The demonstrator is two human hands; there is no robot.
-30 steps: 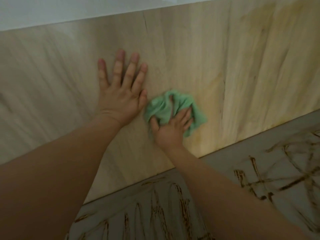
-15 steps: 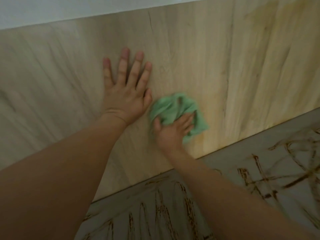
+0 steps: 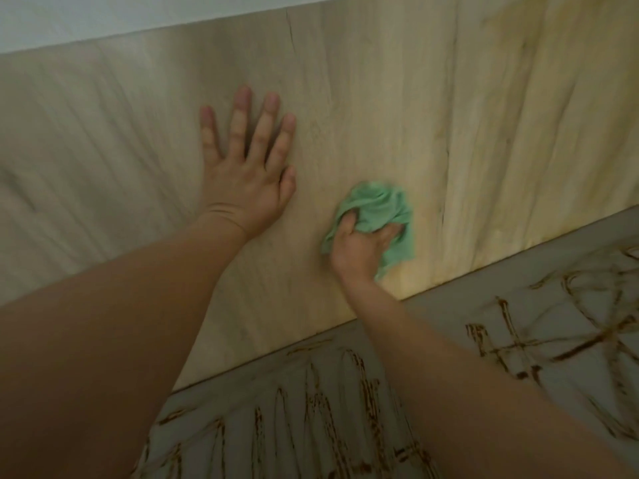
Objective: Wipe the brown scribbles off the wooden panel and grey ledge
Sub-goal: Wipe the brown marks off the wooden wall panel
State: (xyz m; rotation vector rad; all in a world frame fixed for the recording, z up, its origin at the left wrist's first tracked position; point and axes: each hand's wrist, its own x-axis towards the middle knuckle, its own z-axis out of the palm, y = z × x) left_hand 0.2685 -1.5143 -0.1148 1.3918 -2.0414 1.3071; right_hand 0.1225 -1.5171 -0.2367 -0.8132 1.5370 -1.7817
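Observation:
A pale wooden panel (image 3: pixel 380 98) fills the upper view; I see only faint yellowish streaks on it at the right. Below it runs the grey ledge (image 3: pixel 449 312), covered in brown scribbles (image 3: pixel 511 344). My left hand (image 3: pixel 247 167) lies flat on the panel with its fingers spread. To its right, my right hand (image 3: pixel 359 247) grips a bunched green cloth (image 3: pixel 377 205) and presses it against the panel just above the ledge.
A white wall (image 3: pixel 103 19) borders the panel's top edge. More brown scribbles (image 3: pixel 318 409) cover the ledge between my forearms at the bottom.
My right hand has slid the green cloth to the right and slightly down, away from my left hand. My left hand stays planted on the panel.

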